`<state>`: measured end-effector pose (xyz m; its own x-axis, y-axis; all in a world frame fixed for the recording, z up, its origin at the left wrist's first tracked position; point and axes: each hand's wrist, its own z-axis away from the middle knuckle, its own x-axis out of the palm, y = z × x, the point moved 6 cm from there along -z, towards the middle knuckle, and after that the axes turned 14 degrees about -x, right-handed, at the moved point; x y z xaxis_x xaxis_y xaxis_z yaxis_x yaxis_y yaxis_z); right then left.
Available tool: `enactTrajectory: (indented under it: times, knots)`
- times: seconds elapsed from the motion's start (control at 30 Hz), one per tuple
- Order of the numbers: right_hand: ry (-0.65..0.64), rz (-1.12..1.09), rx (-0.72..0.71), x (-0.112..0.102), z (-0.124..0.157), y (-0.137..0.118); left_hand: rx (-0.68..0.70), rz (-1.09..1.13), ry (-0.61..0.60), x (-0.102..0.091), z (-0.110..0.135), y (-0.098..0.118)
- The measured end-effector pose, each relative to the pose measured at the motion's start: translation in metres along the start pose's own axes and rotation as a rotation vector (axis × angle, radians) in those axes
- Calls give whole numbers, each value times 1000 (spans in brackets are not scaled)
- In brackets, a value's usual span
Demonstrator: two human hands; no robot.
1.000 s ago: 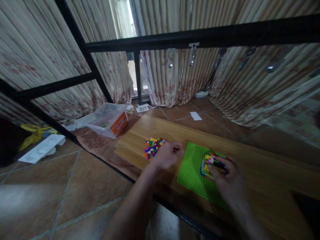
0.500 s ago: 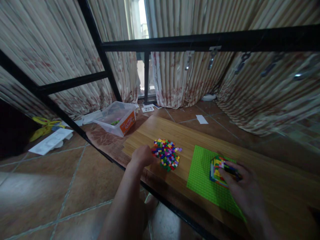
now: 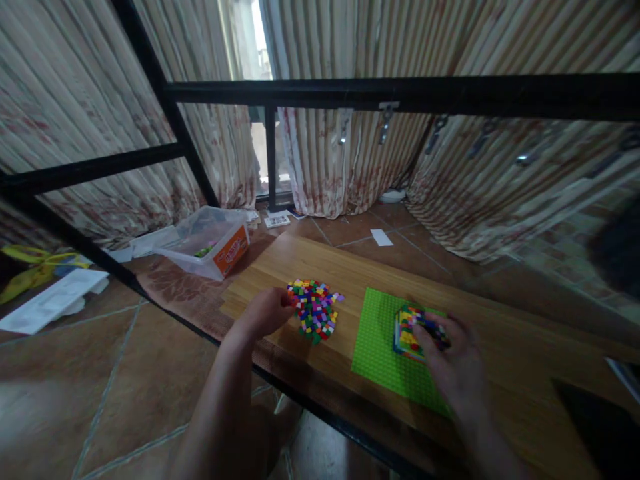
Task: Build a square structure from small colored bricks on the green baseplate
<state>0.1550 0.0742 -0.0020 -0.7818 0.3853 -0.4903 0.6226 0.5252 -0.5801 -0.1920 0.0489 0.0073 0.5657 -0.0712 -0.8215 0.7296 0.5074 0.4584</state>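
My left hand (image 3: 270, 311) is at the left edge of a pile of small coloured toy bricks (image 3: 316, 312). Its fingers are pinched together, and whatever lies between them is too small or hidden to name. On the bright green baseplate (image 3: 375, 353) stands a low, box-shaped build of multicoloured bricks (image 3: 407, 332). Thumb and fingers of my right hand (image 3: 453, 353) are closed around the right part of this build, which they partly cover.
The wooden board (image 3: 320, 260) carries pile and baseplate. A clear plastic tub (image 3: 200, 243) with an orange label stands at the back left. A black metal frame (image 3: 350, 92) with hanging clips crosses in front of curtains. A dark flat object (image 3: 595, 420) lies at the right.
The view has turned to the right, so everything sits further left. My left hand has shifted slightly up along the pile's edge. My right hand stays on the brick build.
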Motion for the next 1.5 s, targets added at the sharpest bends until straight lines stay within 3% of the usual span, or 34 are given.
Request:
enactTrajectory:
  times: [0.07,0.13,0.23,0.33,0.47,0.63,0.77,0.87,1.2,1.4,1.5]
  knots:
    - [66,138,-87,-8,-2,-24,125,228,-141,8,5,19]
    - [65,47,-140,-7,-3,-48,245,439,-297,23,13,43]
    - [-84,-141,-164,6,-1,-72,365,542,-452,53,30,77]
    - [-169,-308,-54,16,3,-74,495,454,-438,76,45,100]
    - [-193,-425,96,20,5,-62,593,420,-331,81,54,117]
    - [-120,-580,223,17,6,-52,572,529,-253,74,57,128]
    - [-56,-667,289,16,7,-48,522,763,-395,77,57,133]
    - [-78,-671,281,17,7,-47,483,819,-526,87,58,135]
    - [-195,-659,229,10,2,-45,435,809,-625,89,63,137]
    - [-41,-641,315,-12,-3,-22,306,844,-524,90,45,128]
    - [-39,-545,308,-21,-3,-13,242,796,-479,94,37,122]
